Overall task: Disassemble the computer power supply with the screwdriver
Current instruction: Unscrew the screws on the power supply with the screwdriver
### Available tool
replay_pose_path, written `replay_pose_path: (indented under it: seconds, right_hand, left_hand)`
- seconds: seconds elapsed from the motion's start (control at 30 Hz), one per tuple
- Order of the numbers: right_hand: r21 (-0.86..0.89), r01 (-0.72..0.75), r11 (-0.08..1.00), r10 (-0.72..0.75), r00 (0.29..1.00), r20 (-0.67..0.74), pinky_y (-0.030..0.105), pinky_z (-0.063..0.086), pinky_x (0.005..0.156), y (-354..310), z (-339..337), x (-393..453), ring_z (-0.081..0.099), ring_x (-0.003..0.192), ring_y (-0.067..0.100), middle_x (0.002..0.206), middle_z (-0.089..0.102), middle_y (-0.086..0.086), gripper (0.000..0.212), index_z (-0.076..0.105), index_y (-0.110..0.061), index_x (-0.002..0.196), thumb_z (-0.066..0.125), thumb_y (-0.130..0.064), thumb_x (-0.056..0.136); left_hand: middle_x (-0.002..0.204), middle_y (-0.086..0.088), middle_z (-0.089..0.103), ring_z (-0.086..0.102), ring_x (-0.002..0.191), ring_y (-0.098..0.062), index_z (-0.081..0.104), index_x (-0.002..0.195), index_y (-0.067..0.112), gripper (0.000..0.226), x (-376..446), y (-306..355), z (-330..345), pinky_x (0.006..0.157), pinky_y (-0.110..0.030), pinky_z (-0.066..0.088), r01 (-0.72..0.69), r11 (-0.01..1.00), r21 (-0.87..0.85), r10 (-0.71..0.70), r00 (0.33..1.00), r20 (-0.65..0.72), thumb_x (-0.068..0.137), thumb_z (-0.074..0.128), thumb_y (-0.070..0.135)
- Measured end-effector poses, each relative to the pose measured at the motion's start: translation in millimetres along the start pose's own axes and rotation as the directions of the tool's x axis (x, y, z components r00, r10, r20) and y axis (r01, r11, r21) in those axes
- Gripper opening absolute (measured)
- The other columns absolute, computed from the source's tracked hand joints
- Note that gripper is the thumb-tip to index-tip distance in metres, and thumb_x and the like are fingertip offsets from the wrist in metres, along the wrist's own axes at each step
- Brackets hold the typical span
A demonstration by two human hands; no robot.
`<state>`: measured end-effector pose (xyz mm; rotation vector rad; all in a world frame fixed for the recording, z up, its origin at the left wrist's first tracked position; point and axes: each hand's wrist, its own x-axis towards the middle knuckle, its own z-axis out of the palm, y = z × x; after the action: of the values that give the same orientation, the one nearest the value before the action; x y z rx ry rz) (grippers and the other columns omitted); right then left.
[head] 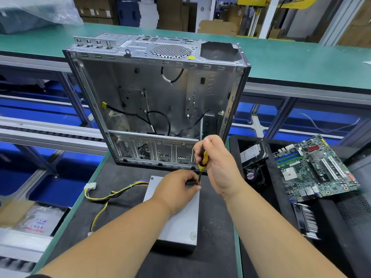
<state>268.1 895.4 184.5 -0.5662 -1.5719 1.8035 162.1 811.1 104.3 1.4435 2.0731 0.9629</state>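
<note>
While our right hand (215, 161) curls round the yellow-and-black handle of the screwdriver (202, 157), we're lining its slim shaft up at the far right corner of the power supply (180, 221). Our left hand (176, 187) lies on that box's far end, fingers pinching right at the tip (steadying it or a screw, we can't tell). Looks like a screw-removal step; next we need straight downward pressure and turning. It's a smooth grey metal box, wires (112, 194) trailing off its left side, the bare steel case (156, 101) just beyond it.
</note>
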Motion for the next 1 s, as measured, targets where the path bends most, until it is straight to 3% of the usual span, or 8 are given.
replay_pose_path:
  seconds: [0.2, 0.37, 0.5, 0.6, 0.7, 0.83, 1.0]
  right_hand:
    - [0.07, -0.079, 0.994, 0.082, 0.995, -0.048, 0.026, 0.047, 0.07, -1.6, -5.7, 3.5, 0.056, 0.074, 0.015, 0.078, 0.06, -0.003, 0.032, 0.065, -0.015, 0.085, 0.043, -0.025, 0.105]
    - [0.152, -0.09, 0.984, 0.094, 0.995, -0.016, 0.024, 0.043, 0.067, -3.6, -3.1, 4.2, 0.046, 0.067, 0.014, 0.07, 0.052, 0.002, 0.05, 0.069, -0.009, 0.082, 0.032, -0.032, 0.108]
    - [0.138, -0.096, 0.986, 0.098, 0.995, -0.009, 0.025, 0.039, 0.067, -2.3, 0.6, 2.4, 0.042, 0.065, 0.013, 0.07, 0.049, 0.0, 0.036, 0.058, -0.013, 0.09, 0.044, -0.044, 0.099]
    - [0.069, -0.044, 0.997, 0.045, 0.999, -0.017, 0.023, 0.041, 0.067, 0.1, -0.2, -1.0, 0.046, 0.068, 0.013, 0.076, 0.053, -0.001, 0.019, 0.048, -0.016, 0.087, 0.052, -0.034, 0.09]
    - [0.019, -0.034, 0.999, 0.034, 0.998, -0.051, 0.027, 0.043, 0.072, 1.8, -3.1, -1.7, 0.053, 0.073, 0.014, 0.083, 0.057, -0.001, 0.019, 0.053, -0.015, 0.086, 0.053, -0.033, 0.093]
    - [0.035, -0.064, 0.997, 0.067, 0.995, -0.068, 0.035, 0.045, 0.08, 1.7, -7.8, -0.3, 0.058, 0.076, 0.015, 0.08, 0.062, -0.001, 0.037, 0.067, -0.015, 0.09, 0.039, -0.03, 0.107]
    - [0.099, -0.066, 0.993, 0.068, 0.998, -0.013, 0.029, 0.044, 0.08, 0.6, -4.8, -0.3, 0.05, 0.073, 0.016, 0.072, 0.054, 0.003, 0.049, 0.072, -0.017, 0.088, 0.035, -0.047, 0.099]
  left_hand:
    - [0.094, 0.017, 0.064, 0.058, 0.091, 0.0, 0.064, 0.085, 0.036, 0.006, 0.6, -0.6, -0.4, 0.087, -0.03, 0.051, 0.004, 1.0, 0.013, -0.004, 1.0, 0.008, 0.085, 0.07, 0.035]
    - [0.095, 0.016, 0.065, 0.059, 0.093, -0.001, 0.066, 0.09, 0.033, 0.006, 1.2, -0.7, 0.2, 0.088, -0.03, 0.051, 0.002, 1.0, 0.018, -0.003, 1.0, 0.009, 0.085, 0.07, 0.035]
    - [0.093, 0.016, 0.065, 0.06, 0.091, 0.0, 0.065, 0.086, 0.033, 0.006, 0.7, -0.3, -0.4, 0.087, -0.03, 0.051, 0.003, 1.0, 0.012, -0.003, 1.0, 0.01, 0.085, 0.07, 0.033]
    - [0.092, 0.015, 0.066, 0.061, 0.09, 0.001, 0.065, 0.084, 0.033, 0.007, 0.1, -0.2, 0.2, 0.087, -0.031, 0.051, -0.007, 1.0, -0.019, 0.007, 1.0, 0.007, 0.084, 0.071, 0.029]
    - [0.094, 0.015, 0.067, 0.062, 0.092, 0.0, 0.067, 0.087, 0.032, 0.006, 0.3, -0.5, 0.1, 0.089, -0.03, 0.051, -0.003, 0.999, -0.036, 0.003, 1.0, 0.008, 0.084, 0.071, 0.029]
    - [0.098, 0.018, 0.065, 0.06, 0.096, -0.001, 0.068, 0.092, 0.034, 0.012, -0.4, -0.3, -1.7, 0.091, -0.028, 0.05, -0.006, 1.0, -0.021, 0.006, 1.0, 0.014, 0.082, 0.071, 0.03]
    - [0.1, 0.015, 0.066, 0.061, 0.098, -0.004, 0.069, 0.092, 0.034, 0.011, -0.9, 1.6, -2.4, 0.092, -0.03, 0.05, 0.015, 0.999, -0.041, -0.015, 1.0, 0.016, 0.083, 0.071, 0.028]
